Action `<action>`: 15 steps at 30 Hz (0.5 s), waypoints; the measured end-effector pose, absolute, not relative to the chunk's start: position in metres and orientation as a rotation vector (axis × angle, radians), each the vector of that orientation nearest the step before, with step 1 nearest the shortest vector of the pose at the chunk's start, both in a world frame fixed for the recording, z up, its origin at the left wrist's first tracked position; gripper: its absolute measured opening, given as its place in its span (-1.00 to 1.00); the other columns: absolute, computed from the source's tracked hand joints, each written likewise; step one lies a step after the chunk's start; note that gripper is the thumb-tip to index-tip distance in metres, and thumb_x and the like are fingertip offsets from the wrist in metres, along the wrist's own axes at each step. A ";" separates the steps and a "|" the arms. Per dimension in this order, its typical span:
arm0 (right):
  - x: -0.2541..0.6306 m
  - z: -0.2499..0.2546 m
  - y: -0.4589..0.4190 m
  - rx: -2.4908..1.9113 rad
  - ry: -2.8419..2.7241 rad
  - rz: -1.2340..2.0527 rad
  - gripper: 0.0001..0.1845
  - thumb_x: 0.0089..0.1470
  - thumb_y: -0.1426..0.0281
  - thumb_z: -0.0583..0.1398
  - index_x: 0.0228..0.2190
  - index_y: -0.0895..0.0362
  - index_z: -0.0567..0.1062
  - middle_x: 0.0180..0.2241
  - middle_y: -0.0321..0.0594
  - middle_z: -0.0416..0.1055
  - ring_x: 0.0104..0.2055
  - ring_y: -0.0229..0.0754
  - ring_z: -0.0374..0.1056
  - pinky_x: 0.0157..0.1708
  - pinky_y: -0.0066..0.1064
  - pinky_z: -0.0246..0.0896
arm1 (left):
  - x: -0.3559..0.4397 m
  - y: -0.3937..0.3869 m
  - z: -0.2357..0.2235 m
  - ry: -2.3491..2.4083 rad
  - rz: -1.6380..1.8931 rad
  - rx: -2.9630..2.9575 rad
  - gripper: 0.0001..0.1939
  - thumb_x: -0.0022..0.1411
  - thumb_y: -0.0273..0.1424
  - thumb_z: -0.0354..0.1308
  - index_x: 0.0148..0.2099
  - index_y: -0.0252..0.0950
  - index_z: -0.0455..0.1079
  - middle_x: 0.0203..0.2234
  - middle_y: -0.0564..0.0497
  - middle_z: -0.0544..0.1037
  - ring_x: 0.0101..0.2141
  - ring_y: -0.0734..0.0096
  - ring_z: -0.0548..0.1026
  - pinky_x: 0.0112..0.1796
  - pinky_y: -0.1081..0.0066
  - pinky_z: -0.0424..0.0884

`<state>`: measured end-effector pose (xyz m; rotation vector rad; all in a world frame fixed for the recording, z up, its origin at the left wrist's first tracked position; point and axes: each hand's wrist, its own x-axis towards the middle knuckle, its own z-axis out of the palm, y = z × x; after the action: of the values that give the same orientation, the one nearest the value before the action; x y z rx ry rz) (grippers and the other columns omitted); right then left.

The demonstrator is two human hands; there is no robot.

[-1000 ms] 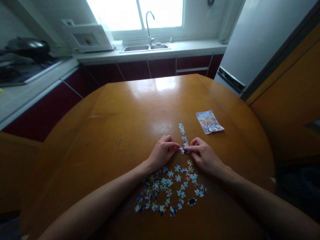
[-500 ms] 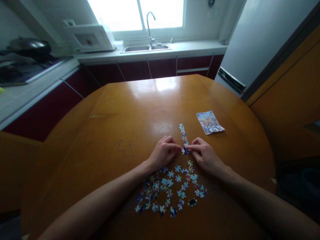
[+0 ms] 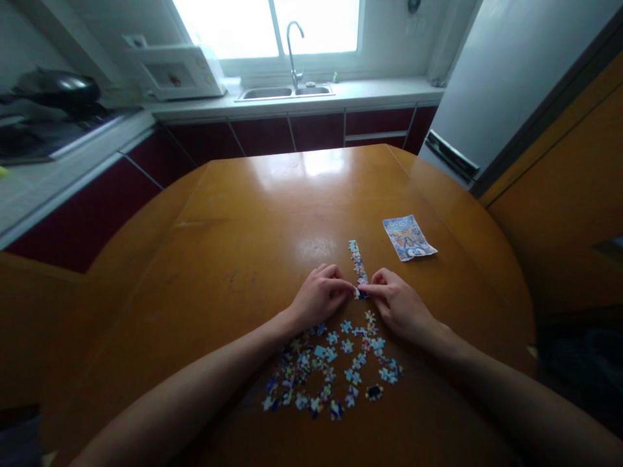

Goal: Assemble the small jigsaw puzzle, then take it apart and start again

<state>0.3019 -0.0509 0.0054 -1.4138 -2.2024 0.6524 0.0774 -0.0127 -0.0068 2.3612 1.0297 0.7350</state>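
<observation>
A short strip of joined puzzle pieces (image 3: 357, 261) lies on the round wooden table (image 3: 253, 220), running away from me. My left hand (image 3: 318, 297) and my right hand (image 3: 396, 303) meet at the strip's near end, fingers pinched together on a small puzzle piece (image 3: 360, 293) there. Several loose puzzle pieces (image 3: 328, 370) are scattered on the table just in front of my wrists.
A small printed picture card (image 3: 407, 237) lies to the right of the strip. Beyond the table are a counter with a sink and tap (image 3: 292, 65), a microwave (image 3: 175, 71), a stove with a dark pan (image 3: 53, 91) at left, and a fridge (image 3: 491, 84) at right.
Both hands stay pinched at the strip's near end; the fingertips have closed in slightly on the piece. Nothing else has moved.
</observation>
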 end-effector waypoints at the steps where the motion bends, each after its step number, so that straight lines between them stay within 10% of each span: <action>1: 0.302 0.006 -0.051 -1.415 -2.181 0.665 -0.63 0.21 0.54 0.10 -0.13 0.00 0.64 -0.23 -0.14 0.38 -0.19 -0.13 0.32 -0.17 -0.29 0.29 | 0.078 -0.013 -0.006 1.030 0.728 2.363 -0.85 0.30 -0.43 0.20 -0.19 -0.14 0.61 -0.35 -0.01 0.45 -0.26 0.31 0.35 -0.21 0.30 0.34; 15: 0.299 0.006 -0.051 -1.445 -2.079 0.726 -0.68 0.23 0.53 0.08 -0.19 0.07 0.61 -0.25 -0.16 0.41 -0.22 -0.15 0.34 -0.17 -0.30 0.27 | 0.078 -0.013 0.000 1.024 0.678 2.330 -0.73 0.24 -0.57 0.10 -0.14 -0.16 0.56 -0.30 -0.01 0.44 -0.18 0.26 0.35 -0.10 0.22 0.35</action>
<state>0.2994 -0.0509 0.0062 -1.4452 -2.0795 0.7260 0.0782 -0.0130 -0.0004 2.3305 1.0245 0.6780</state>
